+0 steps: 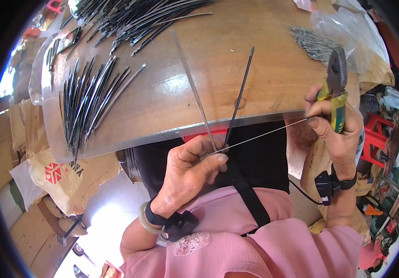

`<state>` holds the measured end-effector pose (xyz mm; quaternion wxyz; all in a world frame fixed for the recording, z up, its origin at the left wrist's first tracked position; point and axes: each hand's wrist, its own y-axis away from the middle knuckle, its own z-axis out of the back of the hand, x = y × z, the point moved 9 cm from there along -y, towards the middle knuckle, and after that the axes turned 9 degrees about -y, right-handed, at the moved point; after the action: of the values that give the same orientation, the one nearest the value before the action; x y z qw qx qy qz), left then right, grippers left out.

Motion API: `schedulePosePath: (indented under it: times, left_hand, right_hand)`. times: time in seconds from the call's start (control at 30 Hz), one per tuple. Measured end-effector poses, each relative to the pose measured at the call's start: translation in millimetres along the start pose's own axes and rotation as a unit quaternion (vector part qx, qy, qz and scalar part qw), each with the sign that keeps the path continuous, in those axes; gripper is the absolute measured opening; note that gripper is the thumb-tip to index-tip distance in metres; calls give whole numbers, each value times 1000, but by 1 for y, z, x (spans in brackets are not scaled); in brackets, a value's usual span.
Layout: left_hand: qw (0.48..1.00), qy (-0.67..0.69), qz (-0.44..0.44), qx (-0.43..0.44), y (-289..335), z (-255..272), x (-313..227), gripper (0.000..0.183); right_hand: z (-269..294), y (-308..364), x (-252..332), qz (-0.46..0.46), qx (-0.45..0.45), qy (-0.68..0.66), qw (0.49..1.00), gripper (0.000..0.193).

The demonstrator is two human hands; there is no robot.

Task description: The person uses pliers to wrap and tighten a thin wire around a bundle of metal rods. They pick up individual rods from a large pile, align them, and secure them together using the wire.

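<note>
My left hand (191,167) pinches the near ends of two long thin strips at the table's front edge. The grey strip (190,78) and the black strip (243,83) spread apart in a V, pointing away from me. A thin metal wire (266,133) runs from those same fingertips up to my right hand (338,121). There, the thumb and forefinger pinch the wire's other end. The right palm and fingers also hold pliers (337,76) with yellow-green handles, their dark jaws pointing up. Whether the wire passes through the strips is hidden by the left fingers.
On the wooden table (162,104), a fan of black strips (88,99) lies at left. A larger strip pile (134,18) sits at the far side. A bundle of thin wires (317,44) rests far right by clear plastic (347,30). A red stool (376,139) stands at right.
</note>
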<state>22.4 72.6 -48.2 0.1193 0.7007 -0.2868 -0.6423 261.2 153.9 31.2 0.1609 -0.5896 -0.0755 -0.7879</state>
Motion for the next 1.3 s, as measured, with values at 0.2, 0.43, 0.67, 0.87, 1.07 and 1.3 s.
schedulePosePath:
  times: [0.2, 0.43, 0.67, 0.87, 1.07, 1.3]
  left_hand:
    - [995, -24, 92, 28, 0, 5, 14, 8]
    - [995, 24, 94, 31, 1, -1, 14, 3]
    - [990, -16, 115, 74, 7, -10, 13, 13]
    - [990, -30, 113, 78, 9, -13, 15, 13]
    - [987, 36, 113, 111, 7, -4, -9, 24]
    - [985, 29, 109, 130, -6, -22, -17, 19]
  right_hand:
    - [-33, -22, 31, 97, 32, 61, 993, 26]
    - [-7, -12, 11, 30, 17, 26, 999, 35]
    - [-64, -30, 36, 153, 116, 190, 963, 25]
    - [-89, -27, 26, 173, 181, 166, 954, 29]
    - [-82, -21, 32, 161, 167, 195, 953, 24]
    - [-86, -12, 51, 202, 146, 175, 953, 28]
